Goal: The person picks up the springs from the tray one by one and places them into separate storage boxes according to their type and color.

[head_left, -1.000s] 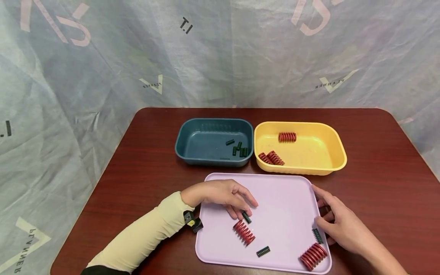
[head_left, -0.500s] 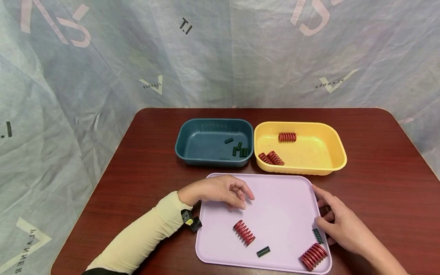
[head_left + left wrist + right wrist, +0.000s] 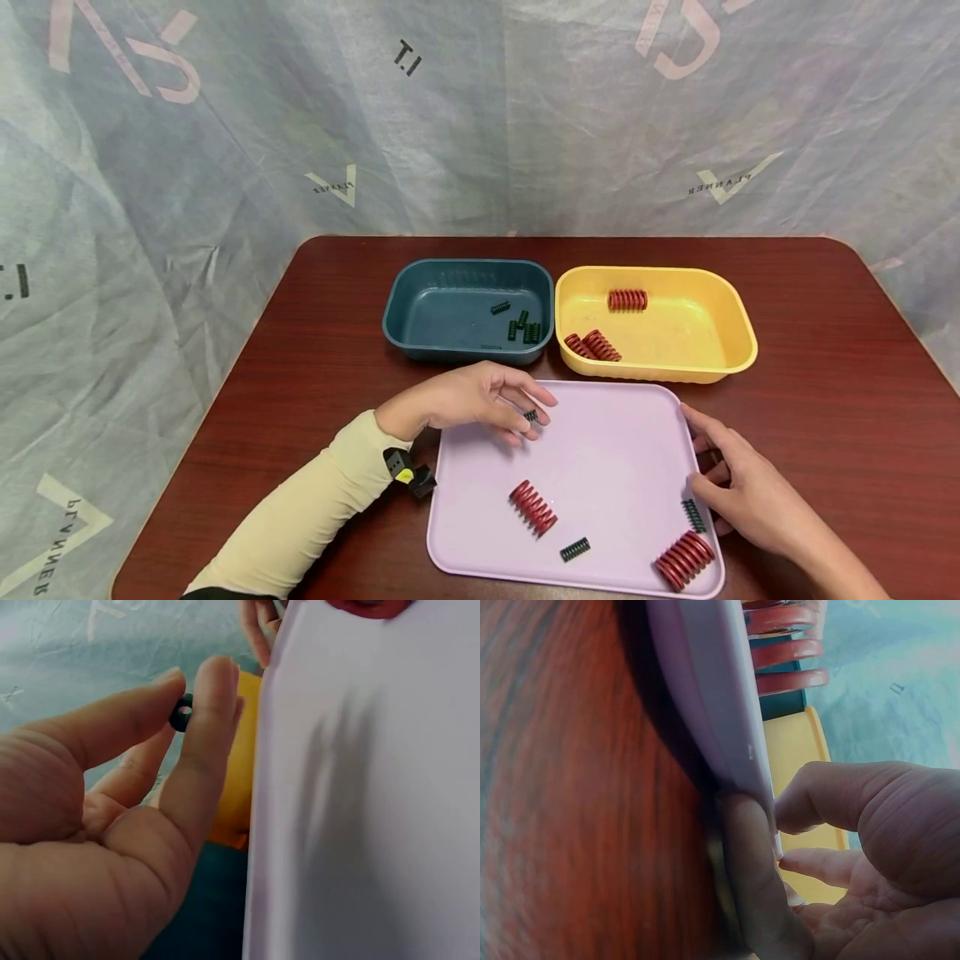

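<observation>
Green spring (image 3: 531,415): pinched by the left hand (image 3: 476,400) at the fingertips, digits nearly together, nothing else held; a fingertip pinch presumably suits so small a part. Beneath the grip, the tray (image 3: 615,450); nearer the wearer, a red spring (image 3: 533,507); beyond, the teal tub (image 3: 450,321). Rightward, the right hand (image 3: 750,487) grips the tray's edge, likely steadying it.

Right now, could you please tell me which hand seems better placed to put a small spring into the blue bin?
Probably the left hand: it pinches a small spring near the blue bin, while the right hand grips the tray.
</observation>
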`<action>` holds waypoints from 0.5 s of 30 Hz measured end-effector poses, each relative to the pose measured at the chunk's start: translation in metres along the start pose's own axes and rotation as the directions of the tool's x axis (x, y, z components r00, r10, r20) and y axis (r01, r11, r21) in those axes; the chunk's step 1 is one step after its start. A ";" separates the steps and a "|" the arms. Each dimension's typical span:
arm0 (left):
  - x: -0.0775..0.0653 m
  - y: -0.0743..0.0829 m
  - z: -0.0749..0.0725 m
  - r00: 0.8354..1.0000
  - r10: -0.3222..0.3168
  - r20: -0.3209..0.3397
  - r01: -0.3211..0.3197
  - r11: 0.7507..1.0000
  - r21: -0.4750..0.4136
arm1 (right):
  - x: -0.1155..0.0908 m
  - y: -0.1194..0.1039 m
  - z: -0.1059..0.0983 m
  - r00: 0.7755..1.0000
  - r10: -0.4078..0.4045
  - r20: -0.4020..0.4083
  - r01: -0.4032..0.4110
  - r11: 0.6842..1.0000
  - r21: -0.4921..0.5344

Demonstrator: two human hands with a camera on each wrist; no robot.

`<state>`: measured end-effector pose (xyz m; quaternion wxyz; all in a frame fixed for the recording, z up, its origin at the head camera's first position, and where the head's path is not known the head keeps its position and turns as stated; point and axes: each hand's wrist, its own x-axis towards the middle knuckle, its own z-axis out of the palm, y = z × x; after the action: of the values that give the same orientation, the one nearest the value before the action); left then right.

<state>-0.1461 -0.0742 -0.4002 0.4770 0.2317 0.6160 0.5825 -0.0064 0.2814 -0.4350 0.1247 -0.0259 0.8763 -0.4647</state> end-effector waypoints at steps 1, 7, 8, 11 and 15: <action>-0.001 0.002 -0.002 1.000 0.008 -0.003 -0.008 1.000 0.003 | 0.000 0.000 0.000 1.000 0.000 0.000 0.000 1.000 0.000; -0.008 0.016 -0.015 0.997 0.065 -0.037 -0.064 0.998 0.007 | 0.000 -0.001 0.000 1.000 0.007 0.003 -0.007 1.000 0.003; -0.009 0.019 -0.018 0.996 0.075 -0.048 -0.075 0.997 0.001 | 0.000 -0.001 0.000 1.000 0.007 0.003 -0.007 1.000 0.004; -0.012 0.027 -0.026 0.991 0.098 -0.087 -0.099 0.995 -0.011 | 0.000 -0.001 0.000 1.000 0.005 0.000 -0.005 1.000 0.001; -0.015 0.038 -0.038 0.984 0.111 -0.142 -0.112 0.994 -0.002 | 0.000 -0.002 0.000 1.000 0.010 -0.002 -0.010 1.000 -0.008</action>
<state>-0.1826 -0.0981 -0.3648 0.4001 0.2215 0.6313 0.6264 -0.0066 0.2801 -0.4338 0.1261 -0.0219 0.8783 -0.4606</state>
